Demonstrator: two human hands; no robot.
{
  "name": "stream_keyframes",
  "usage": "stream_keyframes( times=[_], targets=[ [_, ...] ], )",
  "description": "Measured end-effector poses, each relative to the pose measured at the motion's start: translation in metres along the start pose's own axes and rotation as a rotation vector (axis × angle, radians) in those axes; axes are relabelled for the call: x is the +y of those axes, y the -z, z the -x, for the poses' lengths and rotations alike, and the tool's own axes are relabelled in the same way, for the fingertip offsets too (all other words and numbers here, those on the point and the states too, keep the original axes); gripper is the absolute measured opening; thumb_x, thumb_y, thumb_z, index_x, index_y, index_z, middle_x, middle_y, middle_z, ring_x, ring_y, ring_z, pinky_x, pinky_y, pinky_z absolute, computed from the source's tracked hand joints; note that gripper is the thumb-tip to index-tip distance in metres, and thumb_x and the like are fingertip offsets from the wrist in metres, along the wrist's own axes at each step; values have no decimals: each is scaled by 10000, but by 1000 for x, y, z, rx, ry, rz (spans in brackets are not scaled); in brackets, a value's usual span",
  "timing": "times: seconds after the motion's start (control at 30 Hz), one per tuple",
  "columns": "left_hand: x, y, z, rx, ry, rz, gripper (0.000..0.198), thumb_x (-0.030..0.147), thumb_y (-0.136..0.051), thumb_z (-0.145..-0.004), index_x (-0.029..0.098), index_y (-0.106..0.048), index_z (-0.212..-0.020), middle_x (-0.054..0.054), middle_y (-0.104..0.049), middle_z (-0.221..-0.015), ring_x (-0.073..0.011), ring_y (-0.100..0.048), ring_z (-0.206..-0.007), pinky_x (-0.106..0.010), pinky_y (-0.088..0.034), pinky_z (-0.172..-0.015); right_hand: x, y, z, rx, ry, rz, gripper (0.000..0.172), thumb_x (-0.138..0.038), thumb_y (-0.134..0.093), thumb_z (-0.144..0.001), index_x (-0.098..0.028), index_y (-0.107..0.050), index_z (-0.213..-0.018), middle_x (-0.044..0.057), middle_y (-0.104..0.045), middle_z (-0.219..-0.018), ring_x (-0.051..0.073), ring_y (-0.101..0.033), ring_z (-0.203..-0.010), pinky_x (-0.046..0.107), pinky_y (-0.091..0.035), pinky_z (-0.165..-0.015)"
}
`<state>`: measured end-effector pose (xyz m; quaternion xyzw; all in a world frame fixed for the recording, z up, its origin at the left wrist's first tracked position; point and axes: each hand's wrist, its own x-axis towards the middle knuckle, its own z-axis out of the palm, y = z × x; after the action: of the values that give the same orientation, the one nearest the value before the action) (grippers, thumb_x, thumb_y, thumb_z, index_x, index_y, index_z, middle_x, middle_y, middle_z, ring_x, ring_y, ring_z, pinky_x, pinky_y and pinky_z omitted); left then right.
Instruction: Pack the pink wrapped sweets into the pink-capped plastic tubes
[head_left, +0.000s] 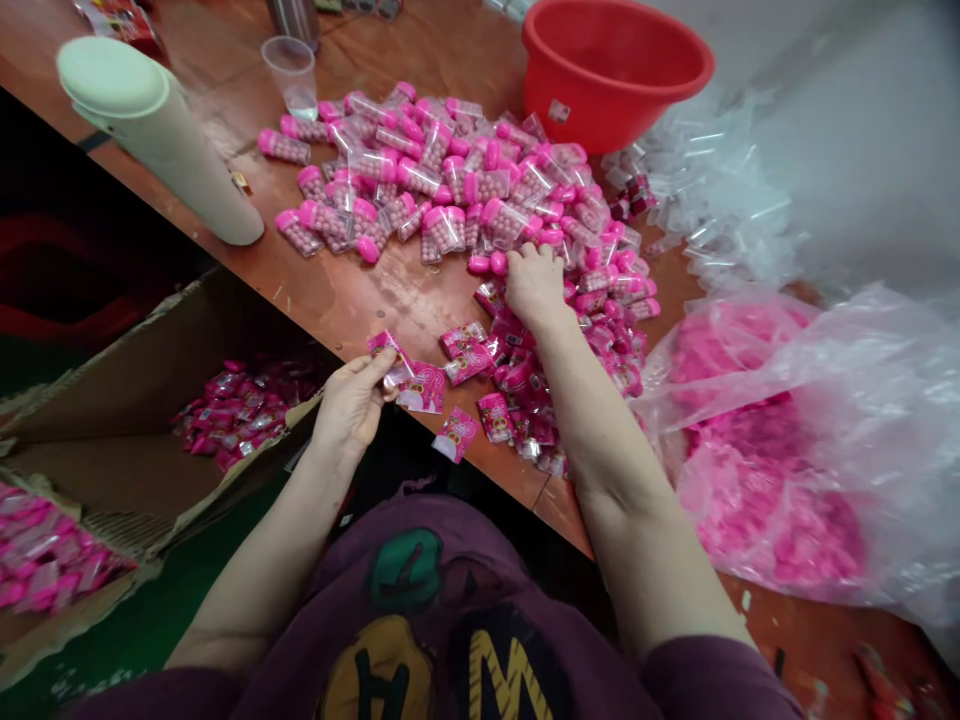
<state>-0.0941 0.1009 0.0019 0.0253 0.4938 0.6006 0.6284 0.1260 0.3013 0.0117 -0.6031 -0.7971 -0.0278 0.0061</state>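
Note:
My left hand (351,400) pinches a small pink printed packet (390,355) at the near edge of the brown table (330,290). More pink packets (480,390) lie scattered just to its right. My right hand (534,282) reaches forward into a heap of clear tubes with pink caps, filled with pink candy (442,185); its fingers curl down onto the tubes, and what they hold, if anything, is hidden.
A red basin (611,65) stands at the back. A cream cylinder (161,140) and a clear plastic cup (291,75) stand at the left. A clear bag of pink pieces (780,450) lies right. A cardboard box (187,420) with packets sits below the table.

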Motion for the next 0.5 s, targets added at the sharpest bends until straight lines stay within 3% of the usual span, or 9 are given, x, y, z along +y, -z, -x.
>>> stream_keyframes(
  times=[0.1, 0.2, 0.33, 0.4, 0.5],
  targets=[
    [-6, -11, 11, -35, 50, -2, 413, 307, -1002, -539, 120, -651, -650, 1, -633, -631, -68, -549, -529, -196, -381, -462, -3, 0, -1, -13, 40, -13, 302, -141, -516, -938, -54, -637, -1200, 274, -579, -1343, 400, -503, -1237, 593, -400, -1005],
    [-11, -18, 21, -86, 78, 1, 429, 324, -1005, -540, 120, -642, -646, 8, -613, -614, -57, -513, -498, -197, -349, -443, -14, 5, -1, -78, 63, 5, 445, -142, -622, -860, -19, -554, -1282, 276, -608, -1309, 396, -526, -1231, 585, -390, -1041],
    [-13, -16, 30, -92, 67, 1, 428, 319, -1000, -555, 122, -635, -663, 17, -611, -621, -51, -493, -476, -203, -351, -437, -40, 23, 18, -25, 79, -18, 357, -99, -489, -922, -35, -545, -1269, 263, -672, -1244, 364, -591, -1193, 573, -387, -1069],
    [-13, -13, 31, -64, 42, 18, 430, 305, -1000, -554, 127, -626, -670, 23, -612, -623, -47, -488, -472, -204, -365, -443, -53, 31, 41, 18, 62, -154, 348, -92, -423, -946, -65, -542, -1271, 240, -709, -1172, 327, -649, -1069, 525, -447, -1003],
    [-15, -13, 30, -55, 16, 52, 423, 278, -989, -579, 142, -598, -666, 40, -584, -605, -42, -486, -478, -196, -371, -450, -64, 34, 91, 77, 63, -610, 389, -216, -505, -958, -140, -504, -1340, 141, -734, -1080, 248, -673, -878, 403, -524, -844]
  ],
)
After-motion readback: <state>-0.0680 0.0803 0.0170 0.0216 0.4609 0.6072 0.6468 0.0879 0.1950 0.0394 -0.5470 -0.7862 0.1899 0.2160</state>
